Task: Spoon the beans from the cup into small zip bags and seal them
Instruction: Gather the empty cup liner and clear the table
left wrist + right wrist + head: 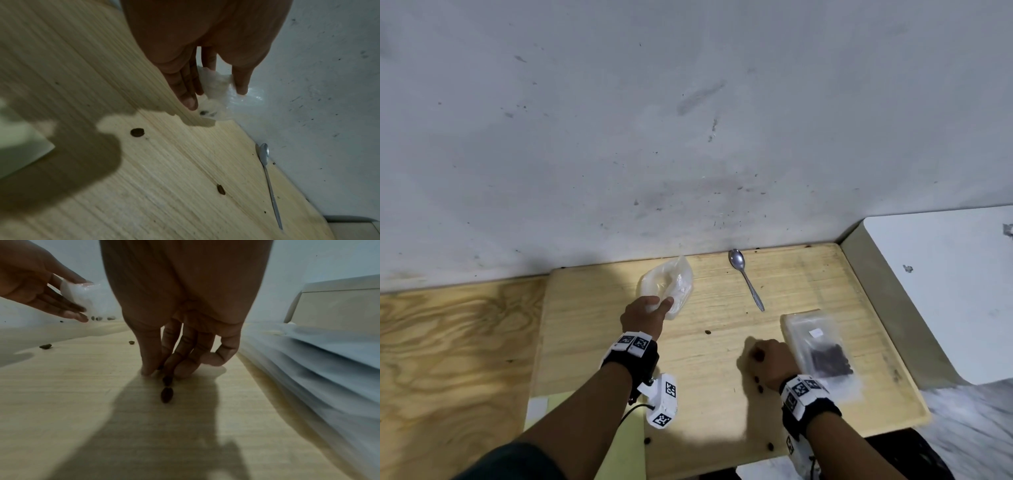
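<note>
My left hand (643,317) pinches a crumpled clear bag (669,282) near the board's (808,274) far edge by the wall (688,120). My right hand (770,359), fingers curled down, picks at loose beans (167,387) mid-board, just beside the stacked zip bags (818,346). The spoon (746,279) lies apart, between them.

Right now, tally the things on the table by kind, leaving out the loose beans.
Spoon: 1
Clear cup, held by the left hand: 1
Pile of zip bags, the top one holding beans: 1
Total: 3
Not counted: loose beans, one pinched by the right hand.
</note>
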Tool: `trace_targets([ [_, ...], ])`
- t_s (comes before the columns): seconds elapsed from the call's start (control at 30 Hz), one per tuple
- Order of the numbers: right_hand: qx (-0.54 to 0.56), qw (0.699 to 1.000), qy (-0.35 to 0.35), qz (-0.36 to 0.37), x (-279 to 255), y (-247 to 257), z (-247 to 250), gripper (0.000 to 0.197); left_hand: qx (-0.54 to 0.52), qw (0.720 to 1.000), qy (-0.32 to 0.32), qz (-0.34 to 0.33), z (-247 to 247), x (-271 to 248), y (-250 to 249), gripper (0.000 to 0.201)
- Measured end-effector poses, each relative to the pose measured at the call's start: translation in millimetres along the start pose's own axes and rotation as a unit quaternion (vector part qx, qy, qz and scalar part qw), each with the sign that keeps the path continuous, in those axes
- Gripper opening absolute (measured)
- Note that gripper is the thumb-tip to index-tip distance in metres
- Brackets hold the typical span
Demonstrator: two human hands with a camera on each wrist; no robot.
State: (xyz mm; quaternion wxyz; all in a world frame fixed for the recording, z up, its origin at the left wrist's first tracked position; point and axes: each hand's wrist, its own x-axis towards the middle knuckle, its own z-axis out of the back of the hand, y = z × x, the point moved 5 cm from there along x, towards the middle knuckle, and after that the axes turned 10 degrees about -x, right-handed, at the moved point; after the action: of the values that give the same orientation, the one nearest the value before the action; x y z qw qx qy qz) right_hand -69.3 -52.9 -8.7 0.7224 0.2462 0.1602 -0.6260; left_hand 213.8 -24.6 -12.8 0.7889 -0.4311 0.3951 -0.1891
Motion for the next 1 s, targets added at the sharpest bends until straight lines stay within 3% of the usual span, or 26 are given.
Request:
trace_targets([
  [0.1,0.113,0.992,-0.048,-0.043,0,-21,11,0.02,0.0,1.0,0.002,-0.003,-1,-2,0,0.038],
  [0.2,0.319,0.94,-0.052,-0.108,-6,-48,9,0.015,0.01,1.0,0.017,-0.006,-6,-6,-1,0.041],
  [0.27,0.351,0.926,-0.046,-0.134,-10,-57,4,0.018,0.012,0.999,0.03,-0.005,-12,-8,0,0.042],
  [0.37,0.329,0.934,-0.025,-0.134,-12,-57,-6,0.019,0.007,0.999,0.046,-0.004,-21,-12,0,0.042],
  [0.47,0.196,0.977,-0.003,-0.087,-15,-47,-20,0.021,0.007,0.998,0.061,-0.015,-29,-16,0,0.042],
  [0.53,0.146,0.987,-0.008,-0.062,-18,-38,-25,0.023,0.003,0.997,0.071,-0.022,-32,-17,1,0.041],
  [0.73,0.101,0.992,-0.014,-0.078,-10,-35,-36,0.022,-0.016,0.995,0.085,-0.046,-28,-18,1,0.035],
  [0.87,0.064,0.994,-0.012,-0.084,-5,-35,-41,0.017,-0.056,0.994,0.09,-0.021,-24,-12,8,0.023],
  [1.0,0.039,0.996,-0.008,-0.084,-2,-33,-42,0.019,-0.086,0.992,0.091,-0.003,-25,3,24,0.024],
])
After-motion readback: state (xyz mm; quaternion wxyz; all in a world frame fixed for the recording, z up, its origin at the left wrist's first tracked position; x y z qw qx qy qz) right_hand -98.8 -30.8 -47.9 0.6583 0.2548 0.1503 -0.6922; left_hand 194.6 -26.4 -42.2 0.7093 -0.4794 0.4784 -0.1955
